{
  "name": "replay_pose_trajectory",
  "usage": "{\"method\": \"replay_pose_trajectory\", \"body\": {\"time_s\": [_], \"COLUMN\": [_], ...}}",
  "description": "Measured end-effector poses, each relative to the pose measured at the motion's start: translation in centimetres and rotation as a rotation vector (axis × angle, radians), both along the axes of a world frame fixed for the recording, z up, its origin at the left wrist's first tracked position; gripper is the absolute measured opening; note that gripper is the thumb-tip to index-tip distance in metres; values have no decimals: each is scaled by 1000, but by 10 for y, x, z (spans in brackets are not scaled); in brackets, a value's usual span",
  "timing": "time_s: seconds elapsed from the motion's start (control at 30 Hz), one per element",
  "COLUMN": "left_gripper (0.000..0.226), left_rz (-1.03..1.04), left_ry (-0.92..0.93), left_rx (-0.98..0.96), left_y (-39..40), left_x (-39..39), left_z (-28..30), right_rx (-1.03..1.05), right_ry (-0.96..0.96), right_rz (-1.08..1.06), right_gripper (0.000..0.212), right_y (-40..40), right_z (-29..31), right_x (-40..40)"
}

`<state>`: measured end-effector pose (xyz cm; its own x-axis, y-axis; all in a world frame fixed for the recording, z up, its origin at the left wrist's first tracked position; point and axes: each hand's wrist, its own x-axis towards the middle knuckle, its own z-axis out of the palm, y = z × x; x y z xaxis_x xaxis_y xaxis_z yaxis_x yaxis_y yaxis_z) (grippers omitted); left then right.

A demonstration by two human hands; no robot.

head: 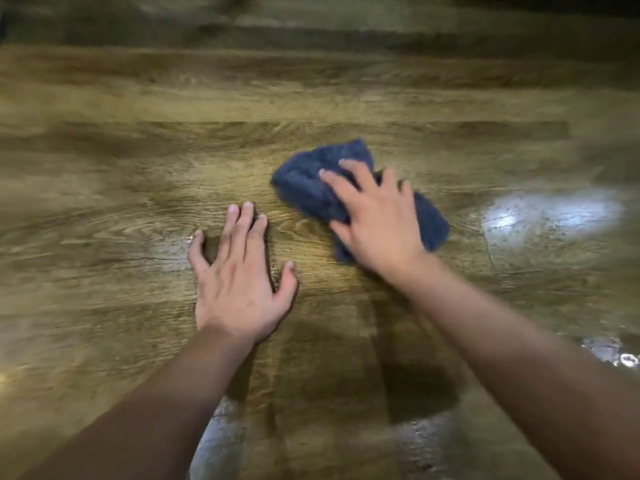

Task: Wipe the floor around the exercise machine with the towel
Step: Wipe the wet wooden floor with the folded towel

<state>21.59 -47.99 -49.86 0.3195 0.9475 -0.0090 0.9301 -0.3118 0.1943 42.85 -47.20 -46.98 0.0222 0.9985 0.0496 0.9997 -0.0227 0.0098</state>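
A crumpled dark blue towel (311, 181) lies on the brown wood-plank floor (138, 161), right of centre. My right hand (374, 220) presses down on the towel with fingers spread, covering its near middle. My left hand (239, 271) rests flat on the bare floor to the left of the towel, fingers apart, holding nothing. The exercise machine is not in view. The picture is blurred by motion.
Bright glare patches shine on the floor at the right (550, 213) and lower right (613, 355). A dark band (346, 36) runs along the far edge of the floor at the top. A shadow falls between my forearms.
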Motion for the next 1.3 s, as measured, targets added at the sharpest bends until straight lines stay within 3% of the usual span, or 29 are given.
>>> {"method": "replay_pose_trajectory", "body": {"time_s": [0.2,0.33,0.47,0.63,0.73,0.83,1.0,1.07,1.3], "left_gripper": [73,75,74,73,68,73,74,74,81], "left_rz": [-5,-3,-6,-28,-27,-22,-23,-17,1], "left_ry": [56,56,50,71,53,17,13,10,-82], "left_rx": [-4,-15,-20,-53,-14,19,33,24,-59], "left_y": [2,3,3,3,2,2,3,4,9], "left_x": [0,1,3,3,2,2,1,1,-1], "left_z": [-2,-1,2,8,7,2,-3,-4,1], "right_rx": [-14,-27,73,72,2,19,77,44,-14], "right_ry": [87,90,22,22,18,14,26,33,76], "right_rz": [-689,-815,-562,130,414,245,-501,-704,-679], "right_gripper": [53,49,45,53,61,64,56,58,68], "right_y": [114,147,154,131,123,137,118,103,100], "right_z": [7,1,-6,-10,-11,-6,-8,-5,1], "right_x": [119,96,5,-126,-128,-70,70,96,30]}}
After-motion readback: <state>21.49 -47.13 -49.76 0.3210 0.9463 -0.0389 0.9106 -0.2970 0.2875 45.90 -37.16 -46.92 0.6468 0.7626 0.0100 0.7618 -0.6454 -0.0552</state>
